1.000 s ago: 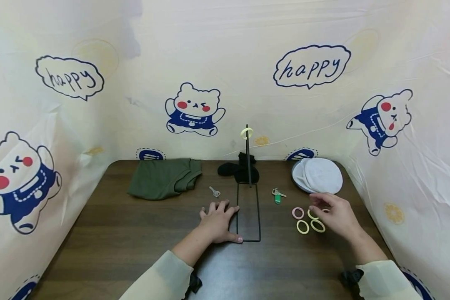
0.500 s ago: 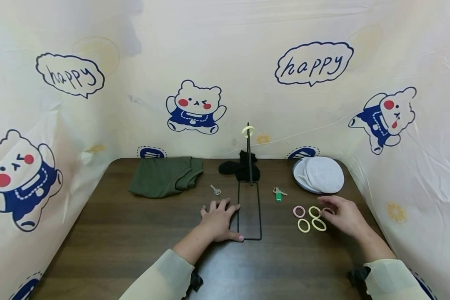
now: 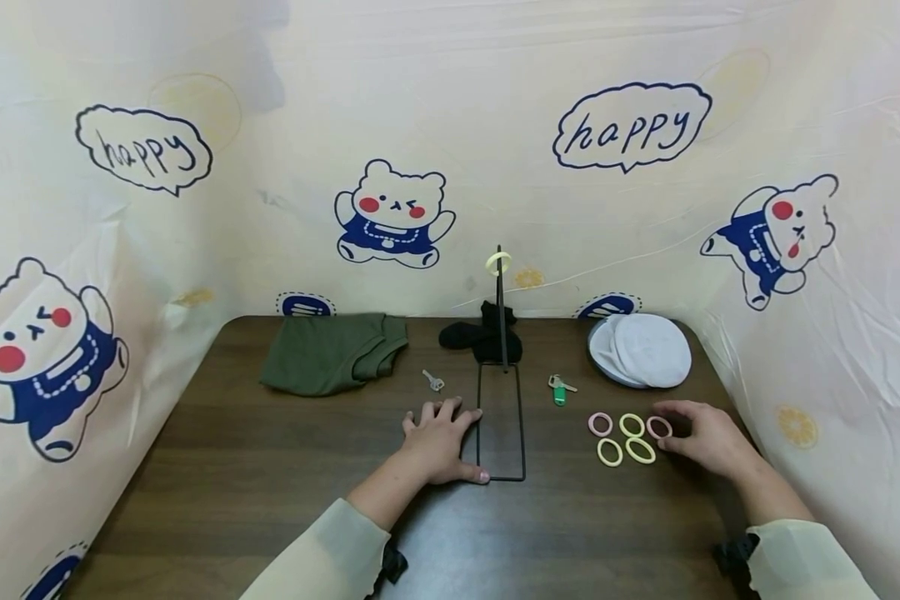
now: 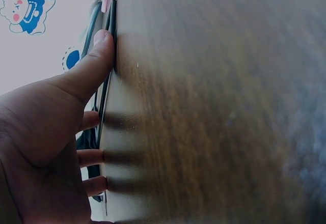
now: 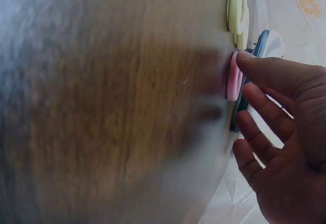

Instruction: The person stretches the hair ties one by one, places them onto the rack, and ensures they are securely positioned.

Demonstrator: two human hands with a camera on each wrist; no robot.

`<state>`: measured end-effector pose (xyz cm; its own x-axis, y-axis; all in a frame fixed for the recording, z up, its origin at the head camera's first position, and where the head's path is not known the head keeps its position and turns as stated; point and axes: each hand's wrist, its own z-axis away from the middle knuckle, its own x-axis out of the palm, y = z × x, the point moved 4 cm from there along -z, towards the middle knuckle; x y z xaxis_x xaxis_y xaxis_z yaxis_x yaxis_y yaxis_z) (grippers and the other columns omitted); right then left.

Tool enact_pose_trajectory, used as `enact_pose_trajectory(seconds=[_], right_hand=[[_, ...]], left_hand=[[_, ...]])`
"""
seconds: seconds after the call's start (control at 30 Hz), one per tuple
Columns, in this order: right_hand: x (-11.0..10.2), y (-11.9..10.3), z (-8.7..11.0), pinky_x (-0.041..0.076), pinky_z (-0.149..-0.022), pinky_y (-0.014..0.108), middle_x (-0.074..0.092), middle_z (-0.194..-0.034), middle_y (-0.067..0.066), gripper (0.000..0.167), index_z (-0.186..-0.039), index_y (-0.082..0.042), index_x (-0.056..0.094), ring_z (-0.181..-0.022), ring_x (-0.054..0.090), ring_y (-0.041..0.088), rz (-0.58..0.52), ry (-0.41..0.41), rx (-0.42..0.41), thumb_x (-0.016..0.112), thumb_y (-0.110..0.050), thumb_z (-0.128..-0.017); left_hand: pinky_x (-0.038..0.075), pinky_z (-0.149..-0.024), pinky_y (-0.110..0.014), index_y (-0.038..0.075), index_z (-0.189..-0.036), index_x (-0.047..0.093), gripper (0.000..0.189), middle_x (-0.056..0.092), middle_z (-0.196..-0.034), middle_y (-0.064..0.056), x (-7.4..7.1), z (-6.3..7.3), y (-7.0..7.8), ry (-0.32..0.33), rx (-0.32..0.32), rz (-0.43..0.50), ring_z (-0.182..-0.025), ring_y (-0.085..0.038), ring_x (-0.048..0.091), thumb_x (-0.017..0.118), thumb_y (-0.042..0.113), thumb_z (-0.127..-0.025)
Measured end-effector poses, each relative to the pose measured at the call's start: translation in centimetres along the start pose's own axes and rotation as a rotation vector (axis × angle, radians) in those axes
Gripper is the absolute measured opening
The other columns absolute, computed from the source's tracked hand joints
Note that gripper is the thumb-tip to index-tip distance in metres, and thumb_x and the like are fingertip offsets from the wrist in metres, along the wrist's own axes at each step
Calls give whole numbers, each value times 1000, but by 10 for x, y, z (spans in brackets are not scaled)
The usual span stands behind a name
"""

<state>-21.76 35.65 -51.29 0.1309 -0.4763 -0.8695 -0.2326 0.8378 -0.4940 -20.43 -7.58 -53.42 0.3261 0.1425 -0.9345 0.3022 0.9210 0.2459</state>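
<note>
My left hand (image 3: pixel 438 446) lies with spread fingers over the left side of a black wire stand's base (image 3: pixel 522 425), the thumb on its near corner. A yellow ring (image 3: pixel 498 263) hangs high on the stand's upright rod (image 3: pixel 502 317). My right hand (image 3: pixel 708 437) is at a pink ring (image 3: pixel 658 427) lying on the table, thumb and index finger on either side of it. In the right wrist view the thumb tip meets the pink ring (image 5: pixel 234 76), and the other fingers are loosely bent. Beside it lie another pink ring (image 3: pixel 600 425) and several yellow rings (image 3: pixel 640 451).
Behind the stand lie black socks (image 3: pixel 465 336). A folded green cloth (image 3: pixel 330 358) is at the back left, with a key (image 3: pixel 433 381) near it. A key with a green tag (image 3: pixel 559 393) lies right of the stand. White round pads (image 3: pixel 648 350) sit at the back right.
My right hand has drawn back to the right and down, from above the rings to the rightmost pink ring, uncovering the yellow ones. The left hand stays on the stand's base.
</note>
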Motion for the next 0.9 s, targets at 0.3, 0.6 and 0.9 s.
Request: enact_pose_trajectory(seconds=[0.3,0.6,0.9], right_hand=[[1,9,3,50,-90,57,75,-111,16,43,-119,-3,75,-106,68,39,51,-31,44,88,-14,-80],[1,6,1,51,-81,49,75,-98,6,28,-111,-5,77,-92,69,28,72,-15,53,84,-13,-86],[-2,-1,0,52,-78,45,74,-93,2,18,-105,-7,78,-86,67,22,73,47,43,81,-9,-87]], left_hand=[[23,-105,-80,38,-161,37,107,25,-168,-8,-1,-1,2,-7,0,-9,-146,-44,28,74,83,-71],[23,-105,-80,38,-161,38,107,25,-168,-7,0,0,2,-8,-2,-1,-146,-44,28,74,82,-71],[23,-105,-80,37,-161,39,106,25,-168,-8,-2,2,2,-8,-3,9,-146,-45,28,75,80,-71]])
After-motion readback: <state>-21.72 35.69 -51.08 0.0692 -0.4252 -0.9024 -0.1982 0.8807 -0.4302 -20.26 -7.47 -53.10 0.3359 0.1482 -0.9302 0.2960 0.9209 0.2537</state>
